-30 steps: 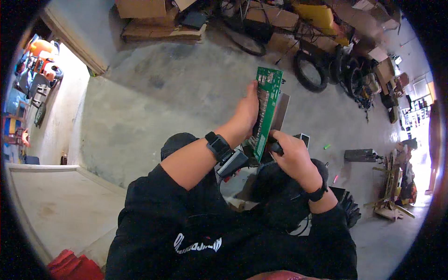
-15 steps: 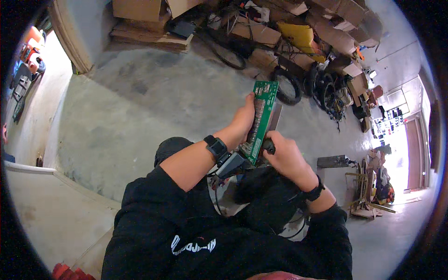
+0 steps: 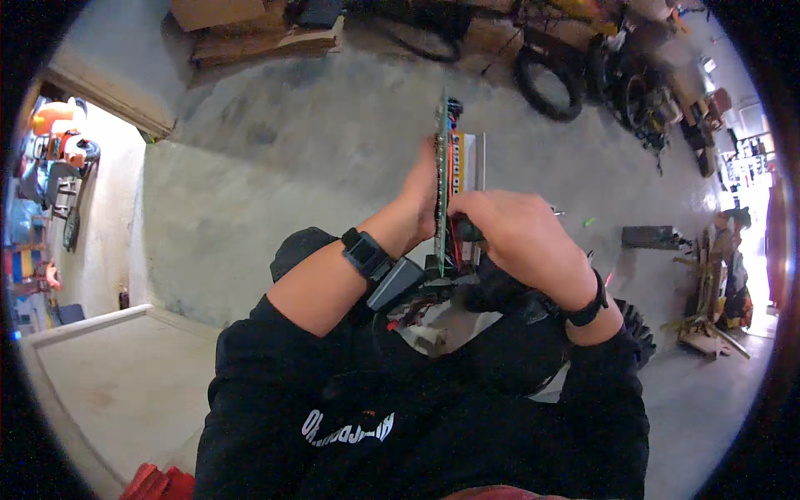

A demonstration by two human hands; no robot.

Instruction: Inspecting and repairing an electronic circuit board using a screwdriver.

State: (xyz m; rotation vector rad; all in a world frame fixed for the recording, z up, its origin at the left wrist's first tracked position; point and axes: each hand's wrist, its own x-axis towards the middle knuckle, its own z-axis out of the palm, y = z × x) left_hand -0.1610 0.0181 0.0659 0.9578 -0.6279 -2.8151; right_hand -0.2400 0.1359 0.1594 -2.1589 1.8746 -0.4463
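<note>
A green circuit board (image 3: 442,179) stands nearly edge-on in front of me, with solder points along its left face. My left hand (image 3: 421,200) grips it from the left, fingers partly hidden. On its right side show red wires and a pale strip with a yellow band (image 3: 457,162), beside a grey metal plate (image 3: 480,167). My right hand (image 3: 525,237) is closed on a dark rounded handle (image 3: 469,229) close against the board's right side; the tool's far end is hidden. Below my left wrist hangs a grey box-shaped device (image 3: 396,283).
Cardboard (image 3: 258,46) and a bicycle tyre (image 3: 547,82) lie along the far side. On the concrete floor at right are a grey block (image 3: 650,237) and a scrap heap (image 3: 717,292). A pale panel (image 3: 125,375) is at lower left, near a red object (image 3: 158,483).
The board has turned from showing its green face to nearly edge-on, exposing the wires and yellow band. My right hand has moved slightly up with the handle. The view has shifted.
</note>
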